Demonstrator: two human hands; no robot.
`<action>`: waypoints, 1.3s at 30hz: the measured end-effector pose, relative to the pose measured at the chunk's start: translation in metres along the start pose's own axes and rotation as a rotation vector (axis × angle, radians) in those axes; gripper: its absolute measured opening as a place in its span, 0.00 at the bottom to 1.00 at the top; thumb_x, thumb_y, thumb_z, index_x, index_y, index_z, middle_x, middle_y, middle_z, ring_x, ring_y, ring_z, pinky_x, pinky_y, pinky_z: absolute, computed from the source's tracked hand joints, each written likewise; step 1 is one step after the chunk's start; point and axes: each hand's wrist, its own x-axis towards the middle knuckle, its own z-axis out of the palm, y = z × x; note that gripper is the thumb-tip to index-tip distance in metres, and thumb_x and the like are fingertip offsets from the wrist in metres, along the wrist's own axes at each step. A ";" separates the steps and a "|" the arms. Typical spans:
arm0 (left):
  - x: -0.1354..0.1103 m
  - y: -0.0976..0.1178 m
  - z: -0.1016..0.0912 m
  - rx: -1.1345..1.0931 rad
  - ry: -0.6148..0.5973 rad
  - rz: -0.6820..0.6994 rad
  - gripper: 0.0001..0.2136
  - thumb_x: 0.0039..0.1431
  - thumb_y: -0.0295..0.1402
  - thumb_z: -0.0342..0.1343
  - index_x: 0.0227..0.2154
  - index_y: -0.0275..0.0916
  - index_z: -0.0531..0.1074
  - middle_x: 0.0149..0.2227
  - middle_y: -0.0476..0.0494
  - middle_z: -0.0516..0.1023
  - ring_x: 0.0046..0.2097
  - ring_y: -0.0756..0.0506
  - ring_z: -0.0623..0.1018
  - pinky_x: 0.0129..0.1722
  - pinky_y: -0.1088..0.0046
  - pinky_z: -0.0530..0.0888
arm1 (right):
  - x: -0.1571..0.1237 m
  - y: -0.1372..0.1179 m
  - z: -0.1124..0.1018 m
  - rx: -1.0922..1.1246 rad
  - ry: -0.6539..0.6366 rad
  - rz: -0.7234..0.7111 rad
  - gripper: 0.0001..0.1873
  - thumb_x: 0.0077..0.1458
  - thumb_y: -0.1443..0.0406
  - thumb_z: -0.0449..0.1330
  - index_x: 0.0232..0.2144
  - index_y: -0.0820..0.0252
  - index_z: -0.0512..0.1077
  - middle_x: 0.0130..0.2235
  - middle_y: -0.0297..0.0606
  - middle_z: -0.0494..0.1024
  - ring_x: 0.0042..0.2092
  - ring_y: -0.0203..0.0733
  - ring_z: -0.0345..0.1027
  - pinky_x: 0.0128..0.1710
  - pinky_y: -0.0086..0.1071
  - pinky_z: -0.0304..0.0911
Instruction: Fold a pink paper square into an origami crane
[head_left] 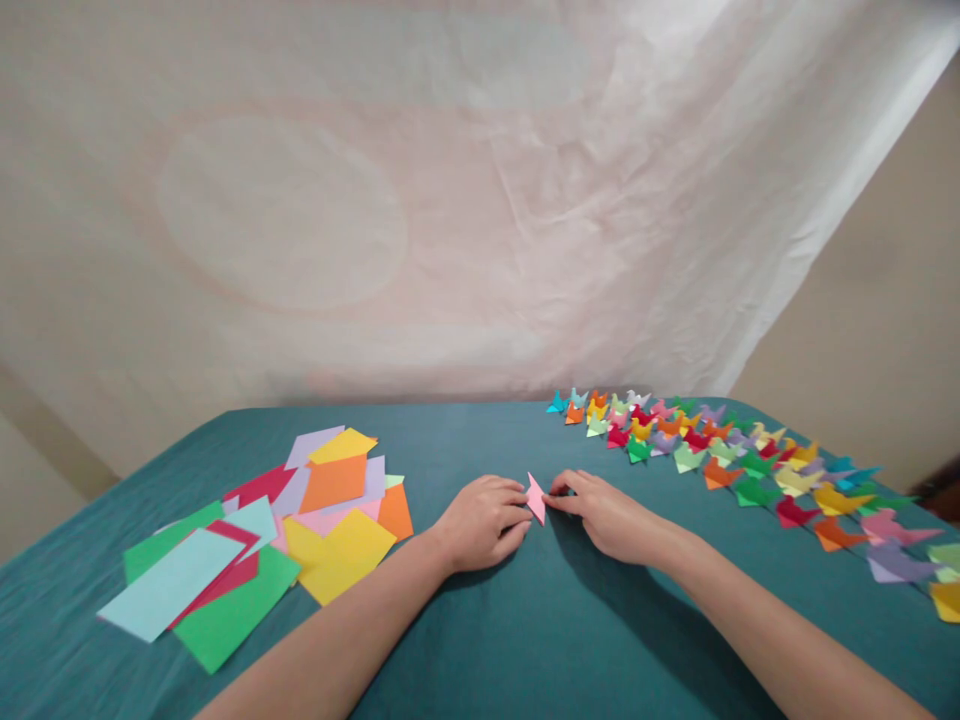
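A small folded piece of pink paper [535,500], narrow and pointed at both ends, is between my two hands just above the middle of the table. My left hand [486,522] rests palm down on the cloth, its bent fingertips holding the paper's left edge. From the other side, my right hand [600,512] pinches the right edge between thumb and fingers. The finer folds of the paper are too small to make out.
Loose coloured paper sheets [225,590] lie in an overlapping pile on the left. Several rows of small folded paper birds [739,455] stand on the right. A dark teal cloth [450,640] covers the table, and a pale hanging sheet [450,200] rises behind it.
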 end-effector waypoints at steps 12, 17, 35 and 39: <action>-0.001 -0.002 -0.001 0.045 0.012 0.029 0.14 0.62 0.32 0.43 0.41 0.39 0.73 0.46 0.41 0.74 0.51 0.44 0.69 0.51 0.64 0.65 | -0.001 0.002 -0.001 0.011 0.007 -0.002 0.30 0.47 0.80 0.47 0.50 0.54 0.69 0.45 0.42 0.68 0.47 0.43 0.60 0.48 0.37 0.56; -0.001 -0.003 0.000 0.045 0.005 0.027 0.14 0.62 0.32 0.43 0.41 0.39 0.73 0.46 0.41 0.74 0.52 0.44 0.69 0.52 0.64 0.64 | 0.000 0.001 -0.002 0.022 -0.001 -0.003 0.30 0.47 0.80 0.47 0.50 0.54 0.68 0.45 0.42 0.68 0.47 0.43 0.60 0.48 0.37 0.56; -0.001 0.001 -0.004 -0.076 -0.002 -0.063 0.14 0.62 0.34 0.44 0.47 0.41 0.69 0.48 0.44 0.72 0.52 0.44 0.68 0.53 0.63 0.62 | 0.002 0.004 0.001 0.180 0.107 0.003 0.36 0.38 0.82 0.46 0.48 0.53 0.70 0.42 0.40 0.70 0.45 0.42 0.61 0.48 0.39 0.58; 0.000 0.000 -0.004 -0.116 -0.002 -0.084 0.14 0.62 0.34 0.44 0.48 0.41 0.68 0.48 0.43 0.72 0.51 0.44 0.68 0.53 0.63 0.62 | 0.005 0.006 0.007 0.245 0.169 0.027 0.27 0.46 0.80 0.48 0.45 0.54 0.72 0.39 0.39 0.71 0.43 0.41 0.63 0.46 0.38 0.59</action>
